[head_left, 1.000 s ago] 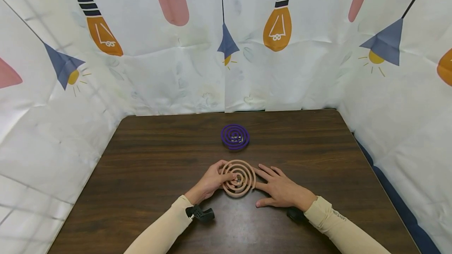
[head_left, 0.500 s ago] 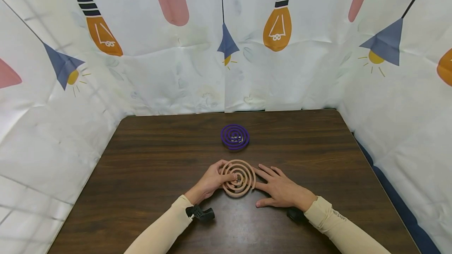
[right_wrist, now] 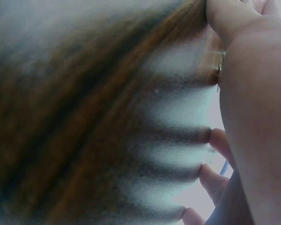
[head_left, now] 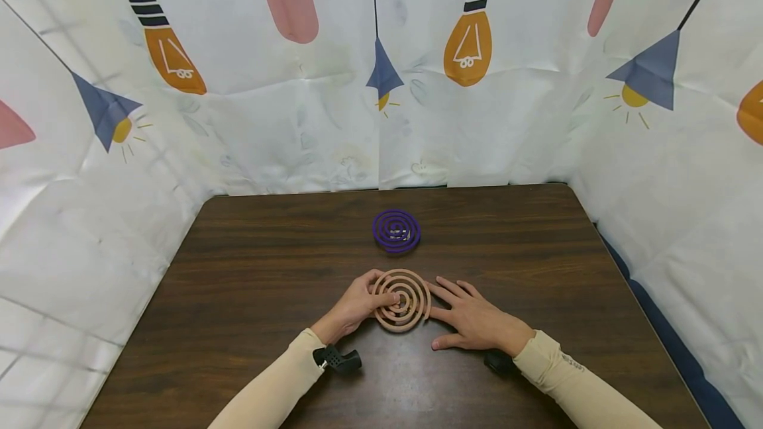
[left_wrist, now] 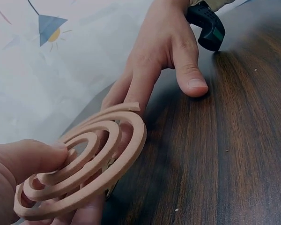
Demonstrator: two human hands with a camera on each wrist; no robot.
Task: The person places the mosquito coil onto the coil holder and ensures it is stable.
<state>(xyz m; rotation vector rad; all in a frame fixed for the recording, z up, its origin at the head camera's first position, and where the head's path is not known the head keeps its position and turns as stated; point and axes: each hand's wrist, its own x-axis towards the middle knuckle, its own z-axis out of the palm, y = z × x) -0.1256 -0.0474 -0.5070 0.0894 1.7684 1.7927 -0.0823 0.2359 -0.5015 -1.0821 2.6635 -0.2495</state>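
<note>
My left hand [head_left: 356, 303] pinches a tan mosquito coil [head_left: 424, 296], thumb on top near its centre and fingers beneath. In the left wrist view the coil [left_wrist: 138, 133] is tilted, with a small shiny metal piece [left_wrist: 110, 187] showing under its rings. My right hand [head_left: 477, 323] lies palm down on the table with fingers spread, its index and middle fingers reaching to the coil's right edge. Fingertips [right_wrist: 218, 140] meet the tabletop in the right wrist view. Farther back lies a purple mosquito coil [head_left: 396, 220], a pale metallic piece visible among its rings.
The dark wood-grain table [head_left: 268, 250] has rounded far corners. White curtains [head_left: 334, 131] printed with lamps and bulbs hang behind it and at both sides. Dark blue fabric [head_left: 673, 330] runs along the right table edge. Each wrist carries a black device [head_left: 340, 358].
</note>
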